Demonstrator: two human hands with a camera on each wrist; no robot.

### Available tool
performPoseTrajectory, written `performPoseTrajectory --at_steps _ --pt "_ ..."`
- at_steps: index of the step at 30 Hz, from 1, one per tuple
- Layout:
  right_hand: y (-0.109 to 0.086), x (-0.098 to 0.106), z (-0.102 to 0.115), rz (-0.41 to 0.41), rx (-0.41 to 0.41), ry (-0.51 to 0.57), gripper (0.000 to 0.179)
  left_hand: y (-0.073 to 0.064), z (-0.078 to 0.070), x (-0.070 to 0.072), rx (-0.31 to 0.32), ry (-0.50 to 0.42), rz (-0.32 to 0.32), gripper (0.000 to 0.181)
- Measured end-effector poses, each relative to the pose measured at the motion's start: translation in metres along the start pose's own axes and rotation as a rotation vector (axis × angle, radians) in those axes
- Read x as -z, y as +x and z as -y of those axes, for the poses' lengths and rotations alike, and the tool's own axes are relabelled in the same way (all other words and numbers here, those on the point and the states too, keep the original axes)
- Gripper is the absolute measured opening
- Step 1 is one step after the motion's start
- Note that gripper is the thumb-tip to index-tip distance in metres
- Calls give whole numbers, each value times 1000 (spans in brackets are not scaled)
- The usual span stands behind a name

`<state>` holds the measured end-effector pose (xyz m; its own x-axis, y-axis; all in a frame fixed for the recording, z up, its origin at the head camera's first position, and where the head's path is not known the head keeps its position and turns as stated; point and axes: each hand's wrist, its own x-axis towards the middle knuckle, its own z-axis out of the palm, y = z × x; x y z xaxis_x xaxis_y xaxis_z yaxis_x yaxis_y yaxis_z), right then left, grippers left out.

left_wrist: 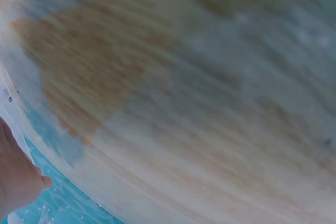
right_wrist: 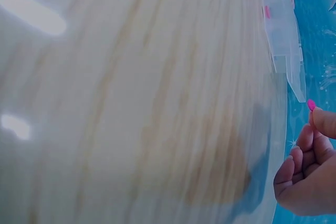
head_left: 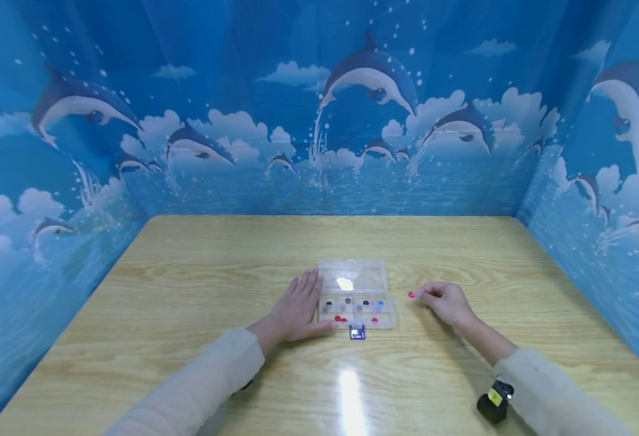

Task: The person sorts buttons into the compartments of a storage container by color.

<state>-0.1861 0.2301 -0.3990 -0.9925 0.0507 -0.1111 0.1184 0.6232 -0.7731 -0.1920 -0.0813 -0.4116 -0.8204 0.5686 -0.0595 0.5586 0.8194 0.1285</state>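
Observation:
A clear plastic compartment box (head_left: 384,324) lies on the table with its lid (head_left: 368,272) folded back. Small round pieces sit in its compartments: dark, grey and blue (head_left: 381,303) ones in the back row, red pieces (head_left: 340,319) and a pink piece (head_left: 375,320) in the front. A blue clasp (head_left: 357,332) sticks out at the front edge. My left hand (head_left: 300,307) rests along the box's left side, fingers straight, thumb at the front corner. To the right of the box, my right hand (head_left: 450,304) pinches a small pink disc (right_wrist: 311,105) between thumb and fingertip.
The light wooden table (head_left: 199,254) spreads around the box on all sides. Blue dolphin-print curtains (head_left: 275,121) stand behind and at both sides. A black wrist camera (head_left: 493,402) hangs under the right sleeve (head_left: 548,387).

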Motion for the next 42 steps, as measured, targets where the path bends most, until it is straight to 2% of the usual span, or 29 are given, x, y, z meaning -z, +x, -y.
performPoseTrajectory --at_steps 6,18,28,42 --pt "-4 -2 5 -4 20 24 22 0 0 0 -1 -6 -3 97" --pt "-7 -8 12 50 -59 122 22 0 0 -1 -9 9 -29 97" --pt "-11 -16 17 68 -57 210 18 1 1 -2 -5 18 -26 97" --pt "-19 -27 26 93 -36 200 18 1 1 -2 -3 17 -19 98"
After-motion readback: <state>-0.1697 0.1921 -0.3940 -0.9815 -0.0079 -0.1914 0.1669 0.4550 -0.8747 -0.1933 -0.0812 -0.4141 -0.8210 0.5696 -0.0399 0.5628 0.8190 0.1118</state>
